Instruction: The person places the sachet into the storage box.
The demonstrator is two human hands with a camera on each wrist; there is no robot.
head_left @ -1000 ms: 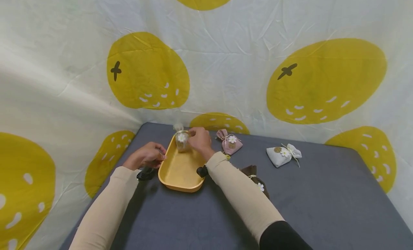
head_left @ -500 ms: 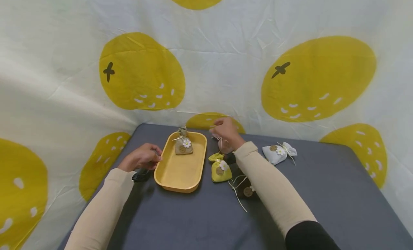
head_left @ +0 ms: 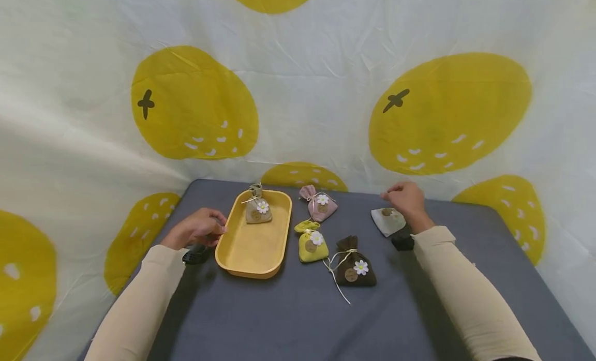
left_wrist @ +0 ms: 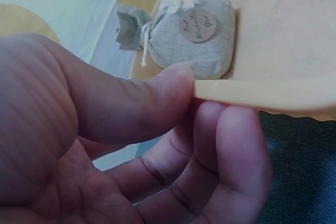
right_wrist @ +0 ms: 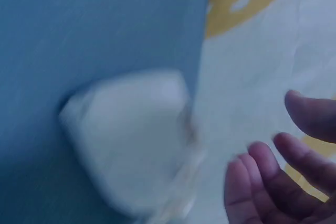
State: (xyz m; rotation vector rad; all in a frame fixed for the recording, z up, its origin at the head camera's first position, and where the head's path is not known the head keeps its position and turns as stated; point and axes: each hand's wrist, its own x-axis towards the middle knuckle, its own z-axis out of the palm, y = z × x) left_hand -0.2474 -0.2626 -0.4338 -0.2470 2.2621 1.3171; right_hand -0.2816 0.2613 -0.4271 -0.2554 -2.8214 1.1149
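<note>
My left hand (head_left: 200,228) pinches the left rim of a yellow tray (head_left: 249,255); in the left wrist view the thumb lies above the rim (left_wrist: 262,92) and the fingertips below. Inside the tray's far end a beige drawstring pouch (head_left: 258,210) with a white flower and a round tag leans against the wall. Over at the right, my right hand (head_left: 408,201) hovers above a white pouch (head_left: 386,222), hiding its tied neck in the head view. The right wrist view shows that hand's thumb and fingers apart, with nothing between them, and the white pouch (right_wrist: 131,140) blurred.
Between tray and right hand lie a pink pouch (head_left: 321,207), a yellow pouch (head_left: 313,245) and a dark brown pouch (head_left: 356,268) with a long loose string. A grey-covered table (head_left: 279,319) carries everything. A white curtain with yellow fruit prints (head_left: 316,102) hangs behind.
My right hand has let go of the beige pouch in the tray and moved right, past the pink pouch, to the white one. The left hand has stayed at the tray rim.
</note>
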